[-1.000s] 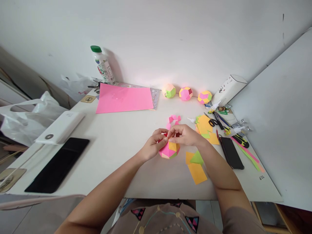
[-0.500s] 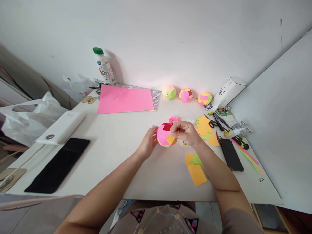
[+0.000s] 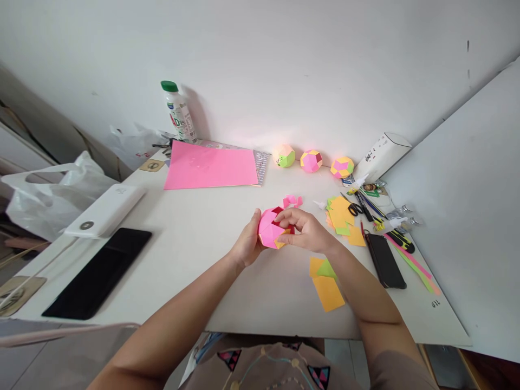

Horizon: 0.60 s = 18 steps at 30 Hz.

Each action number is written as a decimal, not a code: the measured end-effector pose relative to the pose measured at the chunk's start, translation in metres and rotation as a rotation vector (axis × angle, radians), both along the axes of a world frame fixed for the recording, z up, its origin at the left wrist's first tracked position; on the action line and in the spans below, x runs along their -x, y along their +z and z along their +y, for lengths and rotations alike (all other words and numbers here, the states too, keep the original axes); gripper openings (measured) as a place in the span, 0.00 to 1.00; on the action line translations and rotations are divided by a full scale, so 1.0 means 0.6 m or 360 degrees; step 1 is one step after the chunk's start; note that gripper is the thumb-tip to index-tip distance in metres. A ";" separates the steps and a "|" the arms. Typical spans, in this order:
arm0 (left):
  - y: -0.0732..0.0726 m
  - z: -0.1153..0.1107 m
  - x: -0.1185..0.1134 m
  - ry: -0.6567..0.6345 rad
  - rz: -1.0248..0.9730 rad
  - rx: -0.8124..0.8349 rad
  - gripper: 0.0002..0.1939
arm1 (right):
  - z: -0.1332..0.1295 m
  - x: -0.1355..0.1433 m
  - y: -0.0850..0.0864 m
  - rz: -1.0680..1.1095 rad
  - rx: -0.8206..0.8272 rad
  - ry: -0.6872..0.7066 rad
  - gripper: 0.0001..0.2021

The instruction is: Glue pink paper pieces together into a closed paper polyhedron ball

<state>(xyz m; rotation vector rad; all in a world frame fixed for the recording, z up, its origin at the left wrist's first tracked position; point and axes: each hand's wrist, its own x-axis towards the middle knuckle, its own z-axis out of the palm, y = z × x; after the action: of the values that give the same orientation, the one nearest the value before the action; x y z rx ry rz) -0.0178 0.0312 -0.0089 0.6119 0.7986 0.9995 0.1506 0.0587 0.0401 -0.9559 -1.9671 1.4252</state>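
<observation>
A pink and orange faceted paper ball (image 3: pixel 268 227) with dark red openings is held above the table. My left hand (image 3: pixel 247 241) wraps its left side, thumb on top. On the right side, my right hand (image 3: pixel 306 230) has its fingers curled at an opening, with fingertips partly hidden, gripping the ball's edge near the orange facet. Just behind the ball lies a curled pink paper piece (image 3: pixel 292 201). Orange sheets (image 3: pixel 328 292) with a green piece on them lie below my right forearm.
Three finished-looking paper balls (image 3: pixel 311 161) line the wall. Scissors (image 3: pixel 355 208), glue bottles, paper scraps (image 3: pixel 340 212) and a black phone (image 3: pixel 385 260) are at right. At left are a pink sheet (image 3: pixel 211 167), a bottle (image 3: pixel 179 116), a white box (image 3: pixel 105 211) and a black tablet-like slab (image 3: pixel 97 273).
The ball has turned in my hands, so the orange facet faces lower and more dark openings show. My right hand's fingers have shifted from a pinch to spreading over the opening.
</observation>
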 end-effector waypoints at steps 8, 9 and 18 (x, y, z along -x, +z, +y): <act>-0.002 -0.002 0.001 0.0073 0.0064 -0.0039 0.32 | -0.011 0.013 -0.003 -0.0102 -0.0249 -0.0001 0.09; -0.002 -0.002 0.000 0.0061 0.0048 -0.0032 0.32 | -0.012 0.014 -0.003 -0.0113 -0.0262 -0.0005 0.09; -0.002 0.000 -0.002 -0.0001 -0.0071 0.0071 0.31 | -0.014 0.017 -0.005 -0.0217 -0.0308 -0.0129 0.09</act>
<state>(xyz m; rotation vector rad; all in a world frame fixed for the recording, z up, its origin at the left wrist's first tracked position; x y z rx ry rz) -0.0164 0.0313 -0.0103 0.5501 0.7794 0.9889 0.1404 0.0504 0.0371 -1.0542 -2.0950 1.1279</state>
